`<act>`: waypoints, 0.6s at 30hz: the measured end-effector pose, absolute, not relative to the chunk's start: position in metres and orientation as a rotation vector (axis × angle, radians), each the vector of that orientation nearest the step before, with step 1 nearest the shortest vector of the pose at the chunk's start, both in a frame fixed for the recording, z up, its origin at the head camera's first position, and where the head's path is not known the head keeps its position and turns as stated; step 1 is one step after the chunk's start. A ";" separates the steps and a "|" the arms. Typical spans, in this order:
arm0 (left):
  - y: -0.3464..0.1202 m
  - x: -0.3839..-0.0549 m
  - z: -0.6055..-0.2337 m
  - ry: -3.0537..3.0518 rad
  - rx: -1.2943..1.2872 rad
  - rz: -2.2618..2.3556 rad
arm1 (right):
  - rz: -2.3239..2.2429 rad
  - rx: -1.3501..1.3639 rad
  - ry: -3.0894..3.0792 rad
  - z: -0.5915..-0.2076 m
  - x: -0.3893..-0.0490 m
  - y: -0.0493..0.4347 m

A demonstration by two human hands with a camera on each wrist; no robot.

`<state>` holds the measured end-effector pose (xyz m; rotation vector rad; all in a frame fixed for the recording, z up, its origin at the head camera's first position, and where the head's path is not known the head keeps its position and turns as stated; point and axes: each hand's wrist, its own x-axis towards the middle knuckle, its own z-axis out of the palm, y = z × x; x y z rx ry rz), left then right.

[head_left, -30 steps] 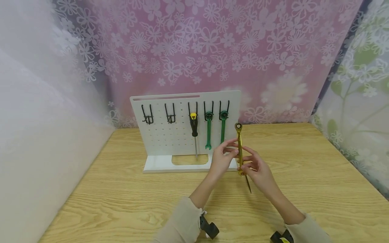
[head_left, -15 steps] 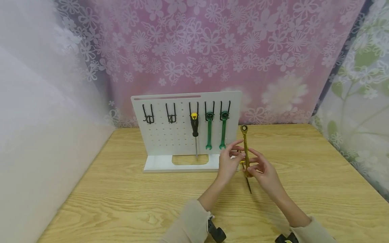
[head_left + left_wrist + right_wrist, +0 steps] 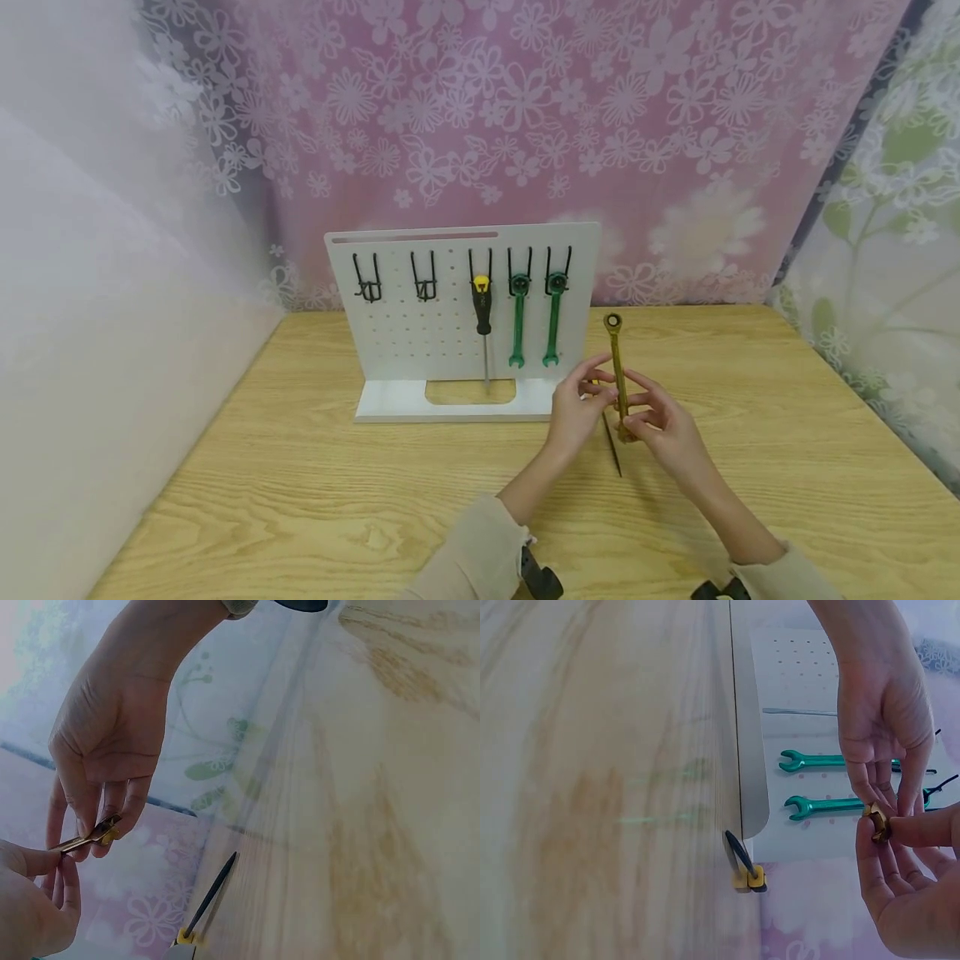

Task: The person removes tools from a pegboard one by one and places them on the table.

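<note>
You're holding the gold wrench [image 3: 617, 367] upright above the table [image 3: 750, 467], just right of the pegboard [image 3: 420, 333], both your left hand [image 3: 577, 406] and right hand [image 3: 660, 421] pinching its shaft; next, I judge, comes lining its ring with a free hook [image 3: 424, 279].

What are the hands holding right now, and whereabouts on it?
A gold wrench, upright: both hands pinch its lower shaft, left hand and right hand, ring end up.

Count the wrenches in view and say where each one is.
3. Two green wrenches hang side by side on the pegboard's right hooks. One gold wrench stands upright, pinched between left hand and right hand. Others may be hidden.
</note>
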<state>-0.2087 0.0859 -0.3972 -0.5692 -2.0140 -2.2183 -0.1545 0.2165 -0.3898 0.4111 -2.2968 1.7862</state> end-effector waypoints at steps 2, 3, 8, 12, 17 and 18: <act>0.087 -0.207 -0.398 -2.021 -0.576 -2.227 | 1.800 0.403 -2.311 -0.390 -0.154 0.219; 0.087 -0.206 -0.398 -2.025 -0.580 -2.227 | 1.806 0.394 -2.320 -0.391 -0.154 0.220; 0.085 -0.194 -0.388 -2.072 -0.580 -2.199 | 1.812 0.353 -2.362 -0.392 -0.154 0.224; 0.084 -0.189 -0.386 -2.091 -0.565 -2.179 | 1.819 0.338 -2.381 -0.395 -0.154 0.227; 0.092 -0.199 -0.406 -2.110 -0.529 -2.197 | 1.849 0.333 -2.390 -0.398 -0.154 0.230; 0.093 -0.201 -0.411 -2.116 -0.529 -2.207 | 1.856 0.333 -2.392 -0.399 -0.154 0.231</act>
